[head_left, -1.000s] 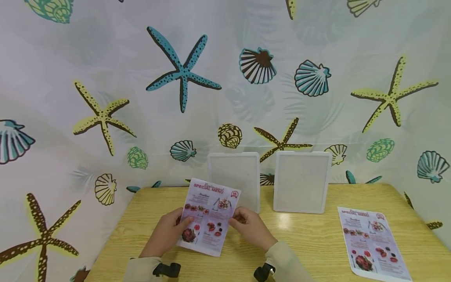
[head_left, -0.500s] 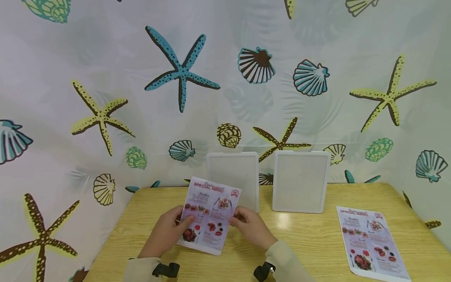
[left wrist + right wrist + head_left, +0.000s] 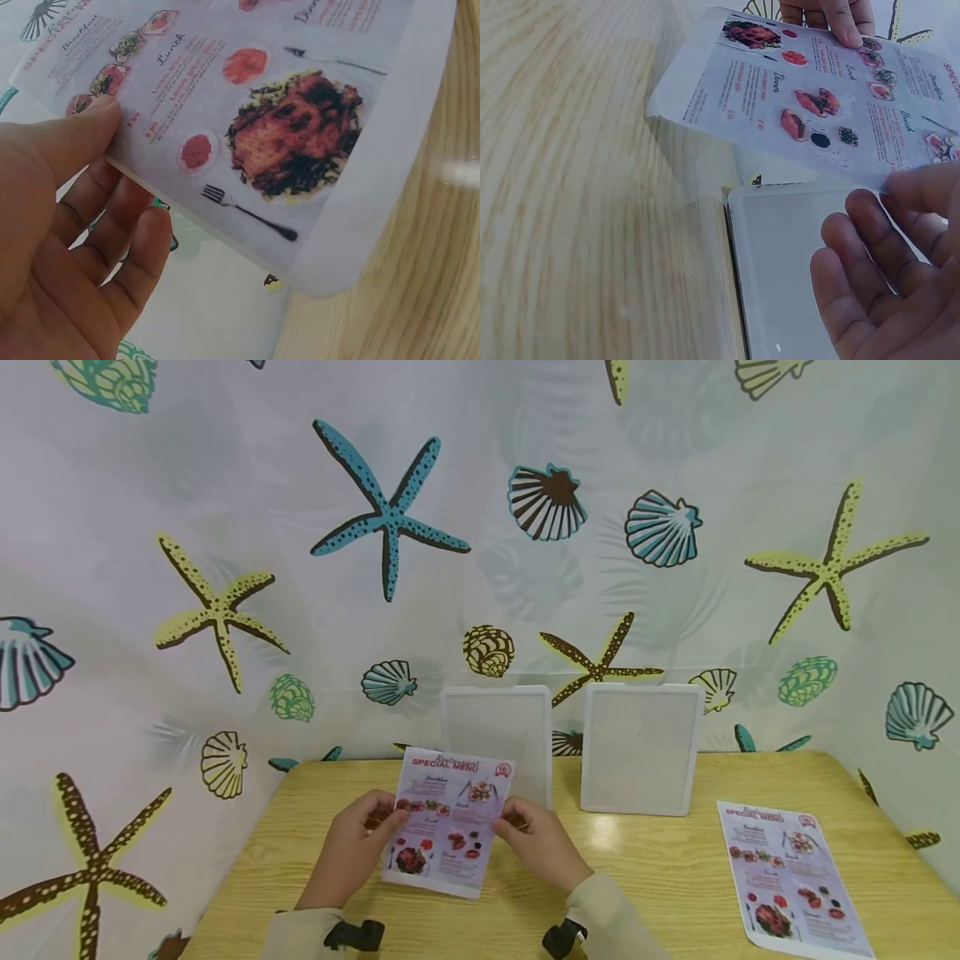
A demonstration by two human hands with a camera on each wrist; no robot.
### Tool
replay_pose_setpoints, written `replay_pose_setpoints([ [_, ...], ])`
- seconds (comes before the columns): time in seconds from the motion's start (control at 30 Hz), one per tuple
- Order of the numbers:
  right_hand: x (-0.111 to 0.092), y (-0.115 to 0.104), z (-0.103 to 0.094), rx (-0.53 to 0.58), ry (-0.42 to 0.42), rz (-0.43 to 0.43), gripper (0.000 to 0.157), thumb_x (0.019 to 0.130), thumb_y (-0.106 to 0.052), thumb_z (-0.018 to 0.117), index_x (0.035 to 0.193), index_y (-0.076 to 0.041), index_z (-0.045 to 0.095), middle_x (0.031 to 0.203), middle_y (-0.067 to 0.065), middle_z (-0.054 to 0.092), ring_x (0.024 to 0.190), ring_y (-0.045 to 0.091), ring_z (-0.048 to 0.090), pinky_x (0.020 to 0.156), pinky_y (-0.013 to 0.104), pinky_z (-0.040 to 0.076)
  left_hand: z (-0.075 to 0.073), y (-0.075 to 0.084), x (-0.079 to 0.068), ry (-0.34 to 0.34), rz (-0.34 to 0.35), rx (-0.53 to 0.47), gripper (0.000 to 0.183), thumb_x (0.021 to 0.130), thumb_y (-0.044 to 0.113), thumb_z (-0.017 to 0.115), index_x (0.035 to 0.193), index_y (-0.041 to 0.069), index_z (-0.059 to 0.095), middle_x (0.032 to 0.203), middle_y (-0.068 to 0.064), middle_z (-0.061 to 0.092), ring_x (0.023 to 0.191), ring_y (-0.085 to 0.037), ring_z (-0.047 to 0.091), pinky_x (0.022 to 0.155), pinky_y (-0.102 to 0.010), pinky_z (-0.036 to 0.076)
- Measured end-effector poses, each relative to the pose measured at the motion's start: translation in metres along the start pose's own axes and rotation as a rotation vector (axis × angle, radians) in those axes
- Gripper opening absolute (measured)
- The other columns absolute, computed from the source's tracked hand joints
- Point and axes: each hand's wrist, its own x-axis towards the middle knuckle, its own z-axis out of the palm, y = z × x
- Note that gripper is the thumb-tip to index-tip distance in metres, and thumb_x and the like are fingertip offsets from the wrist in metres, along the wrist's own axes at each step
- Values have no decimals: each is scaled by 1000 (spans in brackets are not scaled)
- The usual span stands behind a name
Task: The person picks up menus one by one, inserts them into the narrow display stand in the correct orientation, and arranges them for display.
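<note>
A printed menu sheet (image 3: 450,822), headed "Special Menu", is held up off the table by both hands. My left hand (image 3: 352,843) pinches its left edge, thumb on the printed face; in the left wrist view the other fingers (image 3: 146,247) curl loosely below the sheet. At the opposite edge my right hand (image 3: 543,843) pinches the paper between thumb and forefinger. Behind the sheet stands a white-framed panel (image 3: 517,718), its lower left part hidden by the paper. The right wrist view shows the menu (image 3: 810,97) tilted, its corner above the table.
A second white-framed panel (image 3: 641,747) stands to the right of the first. Another menu sheet (image 3: 795,881) lies flat on the wooden table (image 3: 645,877) at the right. A curtain (image 3: 480,568) printed with shells and starfish hangs behind and beside the table.
The held menu has turned a little more upright and its top has dropped slightly. The left hand has shifted slightly up along its edge. The panels and the other sheet have stayed put.
</note>
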Motion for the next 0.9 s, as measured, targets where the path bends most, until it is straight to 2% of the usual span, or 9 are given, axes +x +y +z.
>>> replay_pose_setpoints([
  [0.2,-1,-4,-1,81,43,5,14,104,-18,64,111,-8,71,102,4,73,95,19,67,83,27,55,5,4,-1,-8,17,-23,18,102,36,66,106,19,70,96,4,69,87,-14,63,79,-30,53],
  [0.47,0,-5,-6,125,150,14,16,104,-20,64,99,-5,68,91,6,68,82,15,62,79,38,58,17,10,-1,-29,10,-35,11,102,27,67,105,16,68,93,3,68,84,-15,61,78,-28,52],
  [0.6,0,-7,-10,117,196,-8,16,103,-20,65,98,-6,69,88,5,68,78,13,60,71,29,55,20,10,0,-36,6,-40,17,102,33,67,105,17,69,92,4,68,83,-14,61,77,-28,52],
  [0.73,2,-8,-13,119,232,-35,15,103,-19,66,97,-6,70,86,6,68,76,13,59,66,24,49,23,11,0,-48,3,-52,26,101,41,66,107,16,70,93,4,69,85,-14,62,78,-29,52],
  [0.9,2,-7,-17,147,241,-38,13,102,-17,66,99,-5,71,90,7,69,80,14,61,71,29,54,25,11,1,-40,4,-69,48,99,51,65,130,15,64,114,1,67,102,-14,61,88,-35,52],
])
